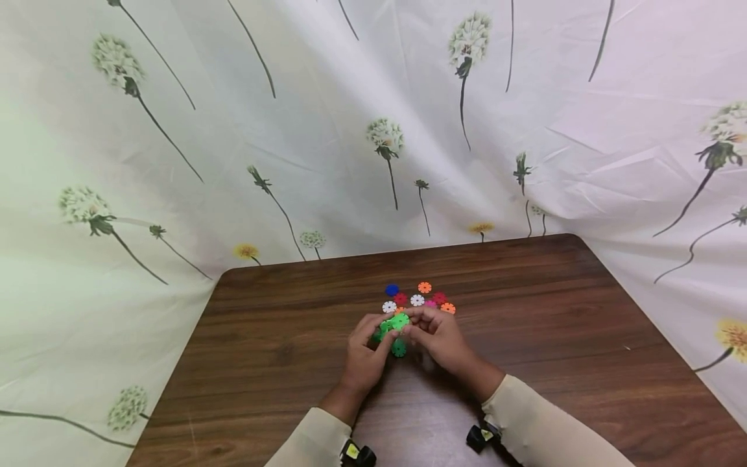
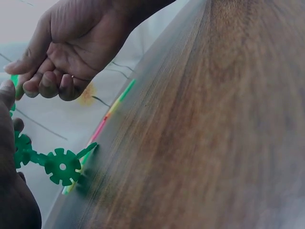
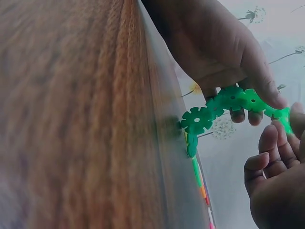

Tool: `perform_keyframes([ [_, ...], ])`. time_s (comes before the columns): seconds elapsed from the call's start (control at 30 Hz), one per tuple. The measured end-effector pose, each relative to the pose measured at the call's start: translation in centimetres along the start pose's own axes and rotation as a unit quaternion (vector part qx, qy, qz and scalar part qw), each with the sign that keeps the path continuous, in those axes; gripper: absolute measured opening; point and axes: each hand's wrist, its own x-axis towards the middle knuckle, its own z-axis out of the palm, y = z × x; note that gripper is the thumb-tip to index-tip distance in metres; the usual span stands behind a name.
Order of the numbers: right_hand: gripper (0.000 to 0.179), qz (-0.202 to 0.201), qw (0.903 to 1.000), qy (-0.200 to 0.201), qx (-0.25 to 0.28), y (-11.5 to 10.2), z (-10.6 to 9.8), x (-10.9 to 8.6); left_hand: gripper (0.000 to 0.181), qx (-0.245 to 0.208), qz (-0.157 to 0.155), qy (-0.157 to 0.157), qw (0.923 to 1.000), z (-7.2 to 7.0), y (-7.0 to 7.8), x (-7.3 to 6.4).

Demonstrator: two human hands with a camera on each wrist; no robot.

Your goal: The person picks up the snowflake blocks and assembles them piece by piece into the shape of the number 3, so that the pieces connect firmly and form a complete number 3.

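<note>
My left hand (image 1: 363, 360) grips a chain of green notched plastic discs (image 3: 232, 98), its thumb and fingers curled round the linked pieces. The lower end of the chain hangs from that hand, close over the table in the left wrist view. Just to the right, my right hand (image 1: 448, 342) pinches a bright green disc (image 1: 400, 320) at the chain's upper end between thumb and finger. Both hands meet there, fingertips nearly together. In the right wrist view, the right hand's fingers hide part of the bright piece.
Beyond the hands lie several loose notched discs, among them a blue disc (image 1: 392, 290), an orange disc (image 1: 424, 287) and a white disc (image 1: 417, 300). The brown wooden table (image 1: 280, 389) runs back to a flower-printed cloth (image 1: 327, 130).
</note>
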Motion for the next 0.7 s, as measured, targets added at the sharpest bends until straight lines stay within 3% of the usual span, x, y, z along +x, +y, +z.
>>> perform_keyframes([
  [0.37,0.015,-0.030,0.9988,0.032,0.023,-0.27,0.17,0.06,0.035,-0.003,-0.020,-0.008,0.9998,-0.08,0.16,-0.03],
  [0.57,0.015,-0.030,0.9988,0.038,0.005,-0.39,0.16,0.05,0.036,-0.023,-0.009,0.010,0.9996,0.17,-0.04,-0.02],
  [0.7,0.019,-0.038,0.9979,0.052,0.006,0.38,0.05,0.32,0.033,-0.036,-0.023,0.021,0.9989,0.19,-0.20,-0.03],
])
